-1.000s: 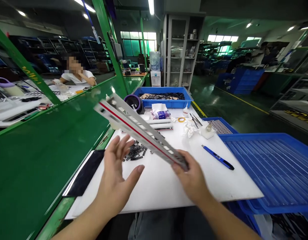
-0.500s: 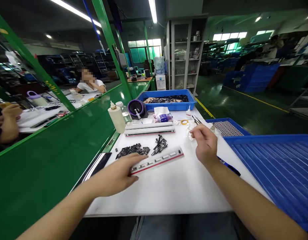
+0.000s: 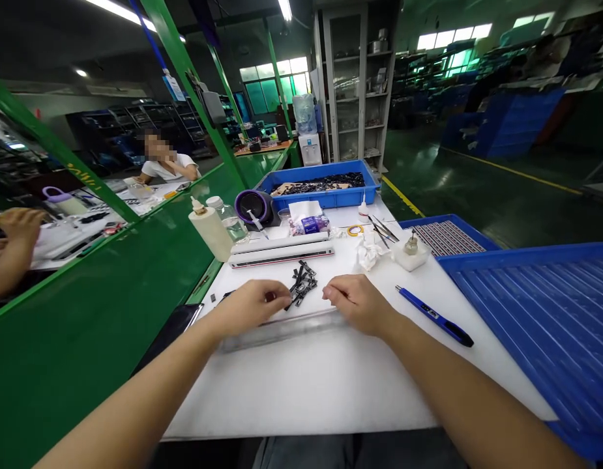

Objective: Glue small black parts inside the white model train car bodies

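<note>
A long white strip [image 3: 286, 331], smeared by motion, spans the space below both hands over the white tabletop. My left hand [image 3: 255, 303] is closed with curled fingers at the strip's upper edge, left of its middle. Closed as well, my right hand [image 3: 362, 305] covers the strip's right end; its exact grip is partly hidden. Just beyond and between the hands lies a pile of small black pieces [image 3: 304, 281]. More black pieces are mostly hidden behind my left hand. Farther back, another white strip [image 3: 281, 256] with a dark, red-edged face lies on the table.
A blue pen-shaped tool [image 3: 434, 314] lies right of my right hand. Crumpled tissue [image 3: 371, 253], a small jar [image 3: 411, 246] and tweezers [image 3: 383, 229] stand behind it. A squeeze bottle [image 3: 210, 231] is back left; a blue bin [image 3: 325, 195] at the back; a blue tray [image 3: 530, 293] right.
My right hand has moved left and down from beside the tissue to the strip's right end. The strip has turned, its slotted face no longer showing, and come slightly nearer.
</note>
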A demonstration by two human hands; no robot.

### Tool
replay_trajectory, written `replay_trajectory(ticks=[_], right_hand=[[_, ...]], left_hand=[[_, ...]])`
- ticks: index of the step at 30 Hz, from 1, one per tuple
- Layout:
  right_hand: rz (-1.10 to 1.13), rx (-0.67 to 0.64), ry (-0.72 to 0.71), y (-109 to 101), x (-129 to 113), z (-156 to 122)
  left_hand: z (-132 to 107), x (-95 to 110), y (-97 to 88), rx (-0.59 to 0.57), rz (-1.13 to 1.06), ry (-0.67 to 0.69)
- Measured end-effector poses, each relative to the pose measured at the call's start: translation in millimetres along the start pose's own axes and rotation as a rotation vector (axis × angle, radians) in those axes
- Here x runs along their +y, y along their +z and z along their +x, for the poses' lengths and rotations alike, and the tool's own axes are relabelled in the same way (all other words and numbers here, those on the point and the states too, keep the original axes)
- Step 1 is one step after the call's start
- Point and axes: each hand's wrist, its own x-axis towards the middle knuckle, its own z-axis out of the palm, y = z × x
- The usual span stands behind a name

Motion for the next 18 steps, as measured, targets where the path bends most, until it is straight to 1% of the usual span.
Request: replay_trajectory(ticks=[2, 4, 6, 10, 13, 18], right_hand=[[-0.009, -0.017, -0.01, 0.8, -0.5, -0.3], [-0.014, -0.027, -0.006, 1.1, -0.3, -0.9], [-0.014, -0.033, -0.008, 0.6, -0.4, -1.5], [-0.025, -0.027, -0.034, -1.8, -1.3, -1.6], [-0.055, -0.029, -0.022, -3.1, -1.2, -1.2], [-0.056, -0.015, 0.011, -3.3, 0.1, -1.8]], left_hand=[[21.1, 4.0, 5.5, 0.043, 0.071, -0.098], [36.1, 5.9, 12.6, 0.057, 0.127, -0.13], [43.4, 7.0, 18.3, 0.054, 0.173, -0.152], [44.1, 10.0, 23.1, 0.045, 0.25, -0.207], [43.3, 12.8, 23.3, 0.026, 0.285, -0.241], [43.2, 11.8, 21.1, 0.023, 0.283, -0.24]])
